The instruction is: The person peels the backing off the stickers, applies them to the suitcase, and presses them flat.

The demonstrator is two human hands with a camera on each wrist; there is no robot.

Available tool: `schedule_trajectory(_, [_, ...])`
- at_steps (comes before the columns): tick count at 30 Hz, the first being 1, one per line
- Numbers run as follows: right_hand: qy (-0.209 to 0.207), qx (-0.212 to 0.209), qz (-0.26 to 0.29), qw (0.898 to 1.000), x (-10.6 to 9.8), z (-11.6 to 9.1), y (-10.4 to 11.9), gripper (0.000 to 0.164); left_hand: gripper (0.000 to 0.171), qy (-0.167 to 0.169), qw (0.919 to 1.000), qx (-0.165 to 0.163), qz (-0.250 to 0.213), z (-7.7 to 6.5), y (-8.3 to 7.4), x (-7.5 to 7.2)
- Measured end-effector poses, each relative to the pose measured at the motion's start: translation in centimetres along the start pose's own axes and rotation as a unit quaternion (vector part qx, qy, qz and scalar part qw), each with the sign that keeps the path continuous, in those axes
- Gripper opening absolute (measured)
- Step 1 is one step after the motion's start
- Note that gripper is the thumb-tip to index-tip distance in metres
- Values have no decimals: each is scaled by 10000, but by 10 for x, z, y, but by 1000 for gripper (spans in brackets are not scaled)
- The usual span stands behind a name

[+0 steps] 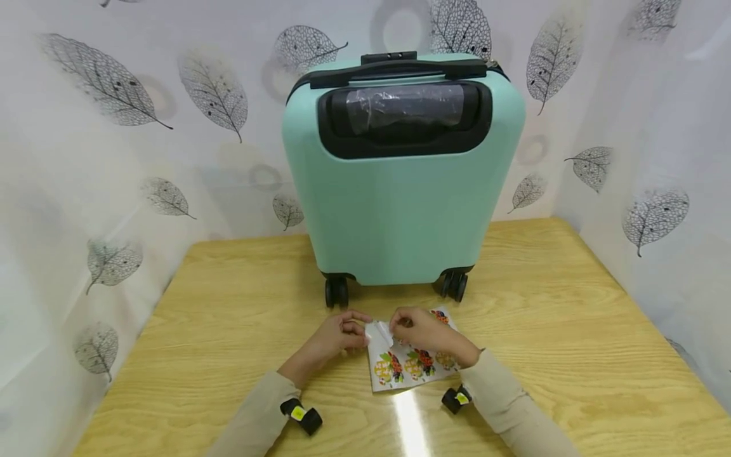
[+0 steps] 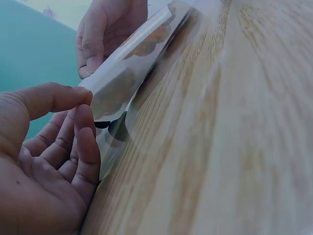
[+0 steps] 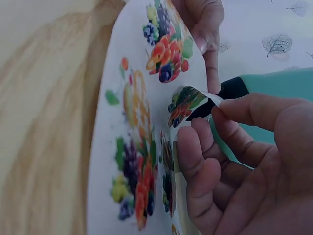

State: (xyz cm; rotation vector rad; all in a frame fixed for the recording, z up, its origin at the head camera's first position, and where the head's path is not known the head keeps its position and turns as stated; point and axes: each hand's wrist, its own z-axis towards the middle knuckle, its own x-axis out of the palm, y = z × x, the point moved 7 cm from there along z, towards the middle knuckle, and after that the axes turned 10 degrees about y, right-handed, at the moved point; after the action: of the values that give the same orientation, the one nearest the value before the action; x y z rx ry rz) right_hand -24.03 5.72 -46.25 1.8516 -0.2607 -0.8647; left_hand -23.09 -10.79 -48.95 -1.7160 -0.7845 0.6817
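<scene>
A sheet of fruit stickers lies on the table in front of the suitcase. My left hand pinches its left edge between thumb and fingertip, as the left wrist view shows close up. My right hand is over the upper part of the sheet. In the right wrist view, its thumb and finger pinch the edge of a fruit sticker, which curls up from the sheet. Rows of colourful fruit prints show on the sheet; my right hand hides some of them in the head view.
A mint-green suitcase stands upright on black wheels just behind the sheet. The wooden table extends to both sides. Behind and beside it hangs a white backdrop with leaf prints.
</scene>
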Motion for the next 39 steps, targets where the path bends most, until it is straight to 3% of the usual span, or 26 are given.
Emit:
schedule_trajectory(16, [-345, 58, 203, 9992, -27, -22, -19, 20, 40, -267, 9992, -30, 293, 1, -2, -5])
schedule_trajectory(26, [-514, 50, 456, 9976, -46, -41, -27, 23, 38, -140, 9995, -179, -208, -1, 4, -10])
schedule_trajectory(29, [-474, 118, 589, 9971, -46, -43, -30, 23, 34, -119, 9996, -247, 74, -1, 5, -13])
schedule_trajectory(32, [-442, 122, 650, 9968, -45, -44, -32, 24, 31, -128, 9976, -219, 639, -1, 2, -15])
schedule_trajectory(36, [-440, 62, 693, 9966, -44, -43, -32, 24, 24, -262, 9879, 29, 1528, -3, -5, -19])
schedule_trajectory(39, [-417, 71, 772, 9961, -42, -43, -33, 24, 18, -422, 9798, 177, 1948, -7, -8, -22])
